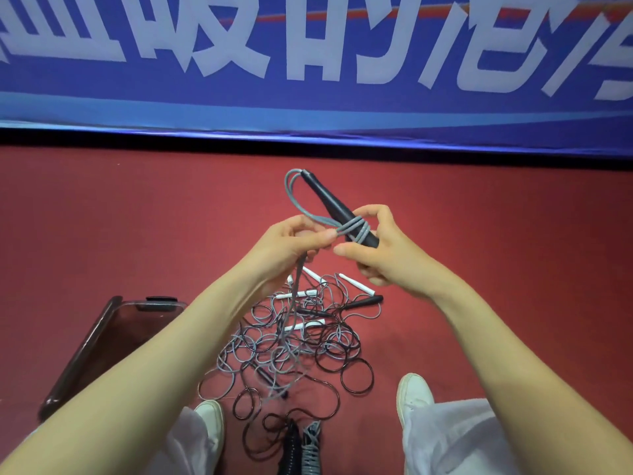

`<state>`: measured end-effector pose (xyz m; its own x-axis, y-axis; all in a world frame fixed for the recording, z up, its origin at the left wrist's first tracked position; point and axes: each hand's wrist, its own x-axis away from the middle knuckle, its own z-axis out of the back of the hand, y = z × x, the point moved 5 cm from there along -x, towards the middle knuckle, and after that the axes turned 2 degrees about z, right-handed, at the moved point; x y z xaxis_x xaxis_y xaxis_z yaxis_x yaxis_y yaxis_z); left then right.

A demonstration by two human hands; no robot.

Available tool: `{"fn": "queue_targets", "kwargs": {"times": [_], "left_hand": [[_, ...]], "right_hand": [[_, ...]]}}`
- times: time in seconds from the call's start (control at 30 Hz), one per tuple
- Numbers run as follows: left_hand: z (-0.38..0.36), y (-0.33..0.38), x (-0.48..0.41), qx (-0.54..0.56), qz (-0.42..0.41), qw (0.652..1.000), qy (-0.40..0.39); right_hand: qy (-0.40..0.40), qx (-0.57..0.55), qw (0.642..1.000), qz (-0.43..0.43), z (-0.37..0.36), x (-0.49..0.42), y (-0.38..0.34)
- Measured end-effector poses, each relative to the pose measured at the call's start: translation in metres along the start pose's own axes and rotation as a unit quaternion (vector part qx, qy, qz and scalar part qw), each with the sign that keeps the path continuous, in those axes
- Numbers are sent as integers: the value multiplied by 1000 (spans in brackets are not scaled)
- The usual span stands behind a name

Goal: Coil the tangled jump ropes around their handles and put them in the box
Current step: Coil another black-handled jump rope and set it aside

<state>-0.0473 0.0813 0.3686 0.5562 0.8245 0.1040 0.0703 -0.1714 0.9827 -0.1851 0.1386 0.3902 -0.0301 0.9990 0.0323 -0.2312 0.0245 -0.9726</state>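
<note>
coiling under way: a person stands over a tangle (298, 344) of black and grey jump ropes on the red floor (137, 217) and winds one grey rope (292, 197) round its black handle (329, 203). the right hand (387, 258) grips the handle's lower end, fingers curled round it, with the handle tilted up and away to the left. the left hand (291, 245) pinches the rope just beside the wraps, a few turns already lying across the handle. below the left hand the rope drops into the tangle between the shoes (414, 390), so most of its length looks unwound. the next move likely calls for carrying the pinched rope over the handle for another turn, keeping it taut, and teasing slack out of the heap where it snags. the box (113, 337) lies open on the floor to the left, beneath the left forearm and well apart from both hands; whether it holds any rope cannot be told.
</note>
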Motion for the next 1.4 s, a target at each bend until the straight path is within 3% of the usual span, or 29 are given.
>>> {"fn": "queue_targets", "kwargs": {"times": [0.13, 0.27, 0.37, 0.43, 0.53, 0.6, 0.73, 0.9, 1.0, 1.07, 1.13, 1.2, 1.3, 1.4], "left_hand": [[-14, -6, 2, 64, 31, 995, -68], [-12, -6, 1, 60, 37, 995, -65], [-5, -7, 1, -65, 22, 996, -60], [-2, -11, 3, -140, 23, 985, -100], [4, -11, 10, -141, 32, 973, -179], [16, -8, 8, -164, 14, 971, -171], [47, 2, 1, -309, -55, 945, -86], [22, 22, 12, -312, -46, 939, -135], [9, 16, 15, -354, -30, 922, -152], [2, 14, 13, -378, -50, 916, -123], [-2, 16, 12, -353, -77, 930, -73], [-4, 15, 12, -314, -67, 946, -43], [-13, 8, 16, -291, -22, 954, -67], [-23, -1, 17, -122, 44, 988, -80]], "right_hand": [[-8, -100, 995, 9, -4, 1, -4], [23, -119, 992, 36, -6, -1, -6], [20, -133, 990, 44, -5, 0, -8], [5, -156, 986, 49, -1, 4, -12], [-50, -180, 982, 42, 2, 9, -18], [-99, -181, 978, 36, 0, 16, -22], [-225, -89, 970, -17, -17, 29, -12], [-285, 86, 944, -141, -24, 35, 11], [-246, 307, 908, -147, -29, 33, 25], [-164, 475, 859, -96, -26, 26, 27], [-62, 561, 824, -42, -16, 17, 22], [27, 587, 809, -8, -3, 10, 11], [104, 600, 792, 32, 6, 9, 2], [154, 553, 817, 52, 8, 10, 0]]}}
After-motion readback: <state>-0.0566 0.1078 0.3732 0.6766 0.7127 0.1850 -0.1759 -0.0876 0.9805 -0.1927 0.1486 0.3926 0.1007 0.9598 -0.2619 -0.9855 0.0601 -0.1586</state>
